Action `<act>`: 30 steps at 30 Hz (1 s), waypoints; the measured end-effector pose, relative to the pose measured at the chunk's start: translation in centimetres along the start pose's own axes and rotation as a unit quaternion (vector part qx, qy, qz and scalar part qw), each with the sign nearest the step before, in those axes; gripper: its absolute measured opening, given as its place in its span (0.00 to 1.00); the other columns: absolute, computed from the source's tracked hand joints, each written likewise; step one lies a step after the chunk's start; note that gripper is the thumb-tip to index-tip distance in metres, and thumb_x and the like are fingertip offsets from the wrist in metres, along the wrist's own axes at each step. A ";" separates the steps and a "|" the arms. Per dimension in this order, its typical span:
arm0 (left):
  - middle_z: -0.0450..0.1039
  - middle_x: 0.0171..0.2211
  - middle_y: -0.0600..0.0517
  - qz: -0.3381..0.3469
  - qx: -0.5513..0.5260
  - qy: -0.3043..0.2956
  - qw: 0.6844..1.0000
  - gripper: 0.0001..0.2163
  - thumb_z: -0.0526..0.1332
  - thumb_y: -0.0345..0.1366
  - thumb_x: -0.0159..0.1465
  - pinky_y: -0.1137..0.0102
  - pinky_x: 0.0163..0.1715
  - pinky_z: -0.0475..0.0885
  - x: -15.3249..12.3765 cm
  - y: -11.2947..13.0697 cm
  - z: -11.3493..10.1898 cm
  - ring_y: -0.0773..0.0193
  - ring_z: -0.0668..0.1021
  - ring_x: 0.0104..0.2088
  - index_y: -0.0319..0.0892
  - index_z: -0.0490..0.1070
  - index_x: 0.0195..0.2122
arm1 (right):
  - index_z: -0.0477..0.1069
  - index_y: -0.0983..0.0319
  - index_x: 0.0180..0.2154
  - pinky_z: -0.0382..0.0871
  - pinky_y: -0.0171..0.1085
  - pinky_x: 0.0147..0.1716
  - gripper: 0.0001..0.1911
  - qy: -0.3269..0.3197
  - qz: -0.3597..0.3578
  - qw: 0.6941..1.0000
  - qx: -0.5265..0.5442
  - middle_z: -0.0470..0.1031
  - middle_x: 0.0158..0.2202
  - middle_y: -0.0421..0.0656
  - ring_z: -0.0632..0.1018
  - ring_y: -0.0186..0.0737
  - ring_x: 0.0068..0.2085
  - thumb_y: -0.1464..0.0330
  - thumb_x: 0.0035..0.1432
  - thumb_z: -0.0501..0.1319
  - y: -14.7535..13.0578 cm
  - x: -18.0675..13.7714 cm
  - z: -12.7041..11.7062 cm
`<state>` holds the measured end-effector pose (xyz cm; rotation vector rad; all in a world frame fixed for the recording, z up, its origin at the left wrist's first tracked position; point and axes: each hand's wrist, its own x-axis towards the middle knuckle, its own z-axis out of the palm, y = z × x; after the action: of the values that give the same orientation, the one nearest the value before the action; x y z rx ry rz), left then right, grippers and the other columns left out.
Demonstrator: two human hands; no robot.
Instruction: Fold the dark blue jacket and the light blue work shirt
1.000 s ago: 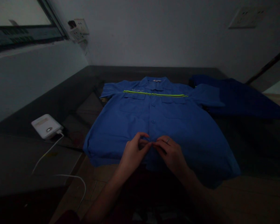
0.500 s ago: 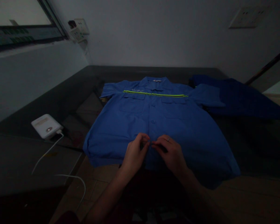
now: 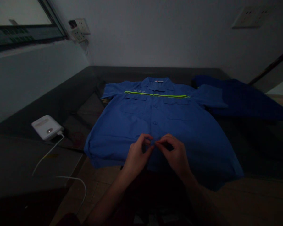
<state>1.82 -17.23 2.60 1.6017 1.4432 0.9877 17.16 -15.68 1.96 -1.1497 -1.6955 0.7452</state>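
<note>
A blue short-sleeved work shirt (image 3: 136, 125) lies spread face up, collar away from me, with a yellow-green stripe across the chest. Low on its front placket, my left hand (image 3: 139, 150) pinches the cloth between thumb and fingers. Just to the right, my right hand (image 3: 173, 150) pinches the same placket, its fingertips almost meeting the left ones. Whatever button sits between the fingertips is hidden. Further up the placket a button (image 3: 155, 123) shows.
The shirt rests on a dark table (image 3: 82, 88) against the wall. A darker blue garment (image 3: 245, 97) lies at the right, partly under a sleeve. At the left is a white power bank (image 3: 47, 127) with a white cable (image 3: 46, 155) hanging over the edge.
My right hand has shifted slightly, its fingers now more arched and its thumb and forefinger pinched together. My left hand and the shirt have hardly moved.
</note>
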 end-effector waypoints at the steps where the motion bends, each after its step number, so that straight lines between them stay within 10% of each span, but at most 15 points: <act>1: 0.72 0.31 0.56 0.005 0.005 0.002 1.000 0.11 0.60 0.25 0.58 0.72 0.38 0.67 0.0 0.0 0.0 0.65 0.76 0.35 0.44 0.66 0.42 | 0.72 0.60 0.27 0.65 0.34 0.31 0.05 -0.001 0.007 1.000 0.002 0.72 0.27 0.39 0.73 0.36 0.30 0.72 0.56 0.62 0.0 0.0 0.0; 30: 0.69 0.31 0.54 0.036 0.152 -0.060 0.986 0.12 0.55 0.23 0.59 0.70 0.33 0.64 0.4 0.3 0.2 0.61 0.74 0.34 0.44 0.62 0.42 | 0.71 0.61 0.26 0.65 0.34 0.29 0.05 -0.052 0.093 0.994 0.003 0.73 0.25 0.39 0.74 0.36 0.28 0.69 0.54 0.62 0.6 0.8 -0.1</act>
<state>2.14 -16.83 2.81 1.9087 1.5167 0.7207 17.33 -14.74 1.77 -1.2976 -1.6851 0.9399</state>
